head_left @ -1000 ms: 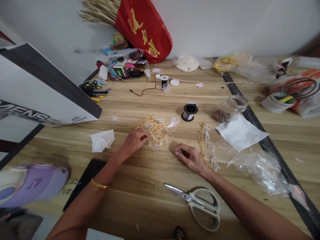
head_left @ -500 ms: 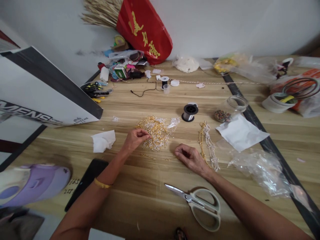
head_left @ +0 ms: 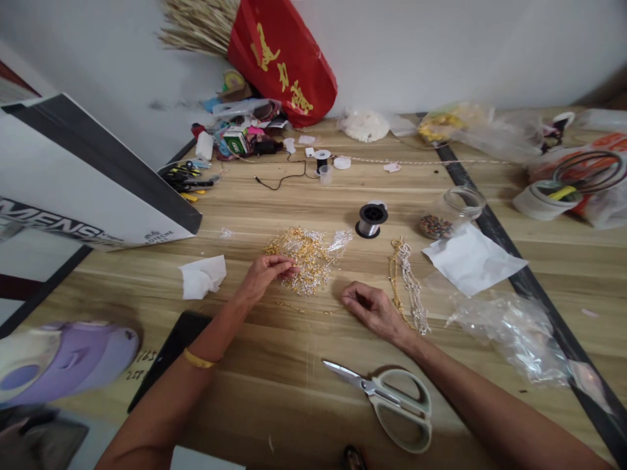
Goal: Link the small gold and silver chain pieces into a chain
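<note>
A tangled heap of gold and silver chain pieces lies on the wooden table. My left hand is at its left edge, thumb and fingers pinched together; what sits between the fingertips is too small to make out. My right hand rests on the table right of the heap, fingers closed on the end of a thin gold chain. That chain stretches leftward along the table below the heap. Just right of this hand lie a gold chain strand and silver chain strands.
Scissors lie in front of my right hand. Behind the heap stands a wire spool, with a glass jar of beads farther right. White paper and a clear plastic bag lie at right. A large box stands left.
My left hand's fingers have shifted very slightly at the heap's edge, pressing a little flatter together. My right hand and the gold chain have stayed in place.
</note>
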Demonstrator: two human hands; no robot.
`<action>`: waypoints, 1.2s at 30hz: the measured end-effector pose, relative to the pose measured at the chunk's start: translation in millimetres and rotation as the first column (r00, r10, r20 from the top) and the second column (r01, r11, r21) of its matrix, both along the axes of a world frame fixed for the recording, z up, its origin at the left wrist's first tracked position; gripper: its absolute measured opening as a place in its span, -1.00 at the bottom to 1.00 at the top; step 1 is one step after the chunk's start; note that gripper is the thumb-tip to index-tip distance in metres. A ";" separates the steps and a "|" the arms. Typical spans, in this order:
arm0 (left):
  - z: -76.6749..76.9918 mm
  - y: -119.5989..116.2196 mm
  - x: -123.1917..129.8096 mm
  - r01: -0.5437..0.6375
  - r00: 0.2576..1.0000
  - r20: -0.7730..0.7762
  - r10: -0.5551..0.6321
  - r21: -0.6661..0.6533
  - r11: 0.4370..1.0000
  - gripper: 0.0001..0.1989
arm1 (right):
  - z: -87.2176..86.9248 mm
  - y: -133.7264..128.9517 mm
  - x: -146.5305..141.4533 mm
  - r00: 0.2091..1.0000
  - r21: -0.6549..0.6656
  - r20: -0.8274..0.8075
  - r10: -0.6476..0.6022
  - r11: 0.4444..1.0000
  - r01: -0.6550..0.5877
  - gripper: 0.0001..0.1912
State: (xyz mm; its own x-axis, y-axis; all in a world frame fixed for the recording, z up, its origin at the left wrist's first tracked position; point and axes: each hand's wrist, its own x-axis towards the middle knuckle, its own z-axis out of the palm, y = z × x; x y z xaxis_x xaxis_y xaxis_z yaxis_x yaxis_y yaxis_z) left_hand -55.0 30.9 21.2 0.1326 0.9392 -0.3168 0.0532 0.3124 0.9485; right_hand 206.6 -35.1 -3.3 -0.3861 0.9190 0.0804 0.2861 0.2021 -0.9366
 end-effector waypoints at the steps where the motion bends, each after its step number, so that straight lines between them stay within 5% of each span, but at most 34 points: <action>1: -0.2 -0.1 -0.3 0.001 1.000 0.005 -0.001 -0.006 1.000 -0.65 | -0.1 -0.1 0.0 1.000 -0.001 -0.002 -0.002 1.000 0.002 -0.76; 12: -2.3 1.5 -2.0 0.027 0.999 0.020 -0.026 -0.024 0.999 -0.66 | -1.7 0.5 0.7 1.000 0.007 0.007 -0.001 1.000 0.001 -0.79; 19: 2.2 3.6 -8.9 0.153 0.968 -0.212 -0.131 0.090 0.984 -0.75 | -2.0 0.6 0.9 1.000 0.003 0.004 0.004 1.000 -0.004 -0.80; 25: 6.4 2.4 -2.2 0.292 0.817 -0.563 -0.123 0.220 0.931 -0.80 | -1.1 0.2 0.1 1.000 -0.010 0.015 0.000 1.000 0.000 -0.80; 36: -3.9 5.1 12.2 0.548 0.476 -0.879 0.031 0.324 0.771 -0.87 | -0.5 0.1 0.5 1.000 -0.008 0.014 -0.003 1.000 0.003 -0.79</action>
